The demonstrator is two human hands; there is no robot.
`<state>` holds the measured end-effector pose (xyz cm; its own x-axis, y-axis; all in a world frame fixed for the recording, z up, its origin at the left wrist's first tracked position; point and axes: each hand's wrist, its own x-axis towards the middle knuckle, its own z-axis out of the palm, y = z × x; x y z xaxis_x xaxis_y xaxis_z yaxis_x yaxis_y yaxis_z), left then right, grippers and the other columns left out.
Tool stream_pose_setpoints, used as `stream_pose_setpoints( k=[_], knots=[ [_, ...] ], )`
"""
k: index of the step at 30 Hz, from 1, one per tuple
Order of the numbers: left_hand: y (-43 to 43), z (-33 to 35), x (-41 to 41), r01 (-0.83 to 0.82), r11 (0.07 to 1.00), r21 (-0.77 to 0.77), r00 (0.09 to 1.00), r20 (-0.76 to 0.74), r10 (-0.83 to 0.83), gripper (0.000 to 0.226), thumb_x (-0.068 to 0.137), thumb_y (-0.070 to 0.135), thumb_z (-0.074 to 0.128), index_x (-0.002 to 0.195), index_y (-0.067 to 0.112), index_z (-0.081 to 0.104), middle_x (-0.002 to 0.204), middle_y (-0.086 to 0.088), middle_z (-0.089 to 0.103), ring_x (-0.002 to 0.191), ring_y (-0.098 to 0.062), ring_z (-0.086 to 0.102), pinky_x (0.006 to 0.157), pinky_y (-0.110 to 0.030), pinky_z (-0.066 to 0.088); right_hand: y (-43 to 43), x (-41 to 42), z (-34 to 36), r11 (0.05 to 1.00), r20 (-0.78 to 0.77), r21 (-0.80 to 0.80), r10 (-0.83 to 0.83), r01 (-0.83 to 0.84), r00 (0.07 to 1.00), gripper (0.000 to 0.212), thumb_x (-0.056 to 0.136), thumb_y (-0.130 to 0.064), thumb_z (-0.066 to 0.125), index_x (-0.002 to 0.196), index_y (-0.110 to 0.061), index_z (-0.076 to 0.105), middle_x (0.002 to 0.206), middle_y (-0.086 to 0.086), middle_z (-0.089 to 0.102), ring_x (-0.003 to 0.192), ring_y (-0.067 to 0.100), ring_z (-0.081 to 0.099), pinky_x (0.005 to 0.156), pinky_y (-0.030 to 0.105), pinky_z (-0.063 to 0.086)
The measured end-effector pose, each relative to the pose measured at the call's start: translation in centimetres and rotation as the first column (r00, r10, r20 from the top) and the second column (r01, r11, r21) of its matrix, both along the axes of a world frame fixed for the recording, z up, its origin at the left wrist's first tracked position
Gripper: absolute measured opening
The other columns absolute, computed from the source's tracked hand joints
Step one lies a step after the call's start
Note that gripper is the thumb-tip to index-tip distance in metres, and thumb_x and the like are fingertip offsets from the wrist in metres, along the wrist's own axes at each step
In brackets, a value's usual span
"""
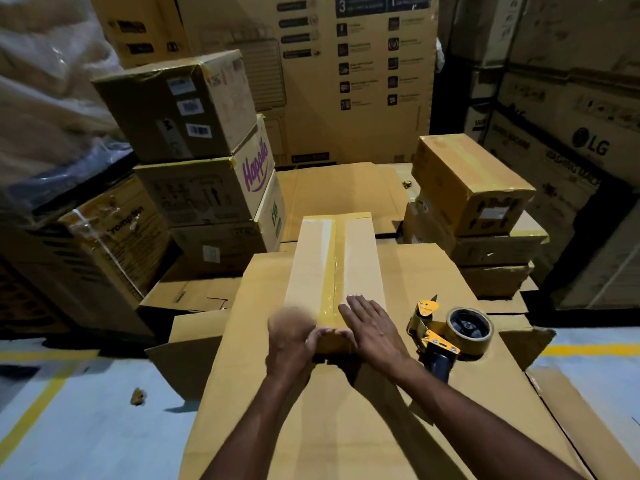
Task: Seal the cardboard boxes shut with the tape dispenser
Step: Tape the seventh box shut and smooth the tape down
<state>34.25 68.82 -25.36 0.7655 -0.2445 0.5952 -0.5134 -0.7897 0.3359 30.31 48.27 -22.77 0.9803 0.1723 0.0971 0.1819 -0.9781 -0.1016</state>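
Two forearms reach in from 6 o'clock over a cardboard sheet (346, 427). The right hand (374, 327) lies flat on the near end of the box (360, 258), fingers straight and close together, pressing beside the tape strip (329, 271). The left hand (294, 332) is motion-blurred at the box's near edge, so whether its fingers curl cannot be told. The dispenser (446, 330) lies untouched at 3 o'clock from the hands. Tape covers the whole top seam, so this box seems nearly sealed, with only smoothing left. Taped stacks stand at 10 o'clock (207, 188) and 2 o'clock (474, 188).
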Motion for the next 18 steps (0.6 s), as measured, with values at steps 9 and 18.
stream_pose_setpoints(
  k=[9, 18],
  knots=[
    [2.3, -0.9, 0.3, 0.152, 0.988, -0.035, 0.988, -0.002, -0.152, 0.035, 0.079, 0.027, 0.088, 0.110, 0.023, 0.072, 0.110, 0.008, 0.065, 0.104, -0.015, 0.057, 0.092, -0.043, 0.048, 0.5, 0.3, 1.0, 0.999, -0.121, 0.033, 0.007, -0.003, 0.993, 0.082, 0.100, -0.061, 0.048, 0.165, -0.020, 0.018, 0.173, 0.006, 0.008, 0.160, 0.020, 0.001, 0.124, 0.032, -0.008],
    [4.4, 0.0, -0.9, -0.225, 0.836, -0.501, 0.888, -0.459, -0.036, 0.085, 0.068, 0.059, 0.083, 0.140, 0.022, 0.055, 0.129, 0.008, 0.056, 0.113, -0.011, 0.056, 0.060, -0.006, 0.047, 4.7, 2.1, 0.3, 0.997, -0.084, 0.031, -0.069, 0.072, 0.994, 0.125, 0.071, -0.084, -0.031, 0.166, -0.013, 0.009, 0.173, 0.008, -0.001, 0.160, 0.019, -0.007, 0.123, 0.032, -0.014]
  ],
)
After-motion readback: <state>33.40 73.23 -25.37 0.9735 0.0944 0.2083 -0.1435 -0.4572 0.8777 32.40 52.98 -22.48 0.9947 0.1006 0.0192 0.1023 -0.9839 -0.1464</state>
